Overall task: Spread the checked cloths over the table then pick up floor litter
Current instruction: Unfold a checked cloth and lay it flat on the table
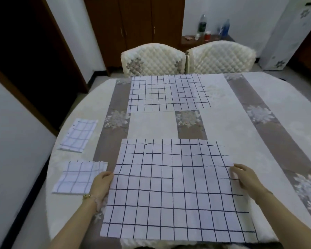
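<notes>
A large white checked cloth lies flat on the near part of the round table. My left hand holds its left edge, fingers curled at the hem. My right hand grips its right edge the same way. A second spread checked cloth lies flat at the far side of the table. Two folded checked cloths sit at the left: one near my left hand, the other farther back.
Two quilted cream chairs stand behind the table. A low dark stand with bottles is at the back wall, beside a brown wardrobe. A white appliance stands at the right. Little floor shows.
</notes>
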`<action>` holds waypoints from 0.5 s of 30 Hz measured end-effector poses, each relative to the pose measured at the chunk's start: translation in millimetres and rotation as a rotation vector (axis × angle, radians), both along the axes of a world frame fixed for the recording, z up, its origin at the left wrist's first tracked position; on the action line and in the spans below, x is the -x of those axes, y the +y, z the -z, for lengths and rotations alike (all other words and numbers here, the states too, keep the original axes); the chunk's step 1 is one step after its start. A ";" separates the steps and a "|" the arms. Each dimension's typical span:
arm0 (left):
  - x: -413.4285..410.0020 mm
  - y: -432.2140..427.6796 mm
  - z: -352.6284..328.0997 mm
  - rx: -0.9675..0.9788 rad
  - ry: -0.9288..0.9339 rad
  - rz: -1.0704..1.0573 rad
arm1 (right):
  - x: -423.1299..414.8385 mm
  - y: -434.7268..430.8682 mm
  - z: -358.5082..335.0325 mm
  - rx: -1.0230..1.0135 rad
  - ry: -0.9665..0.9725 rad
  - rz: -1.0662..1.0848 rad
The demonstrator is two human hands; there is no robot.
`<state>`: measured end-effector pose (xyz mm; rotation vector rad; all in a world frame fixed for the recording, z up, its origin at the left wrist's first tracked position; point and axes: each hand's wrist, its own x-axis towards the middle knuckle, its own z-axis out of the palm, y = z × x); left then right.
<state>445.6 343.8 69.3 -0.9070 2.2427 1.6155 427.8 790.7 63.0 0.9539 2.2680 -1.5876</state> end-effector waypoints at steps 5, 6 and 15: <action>-27.5 -3.5 3.3 0.086 0.027 0.090 | -21.1 10.3 8.6 -0.078 -0.003 -0.106; -29.8 -3.7 5.3 0.121 0.025 0.094 | -22.3 11.0 9.4 -0.083 0.000 -0.118; -26.7 10.1 15.5 0.310 0.090 -0.005 | -1.7 2.6 8.3 -0.124 0.134 -0.063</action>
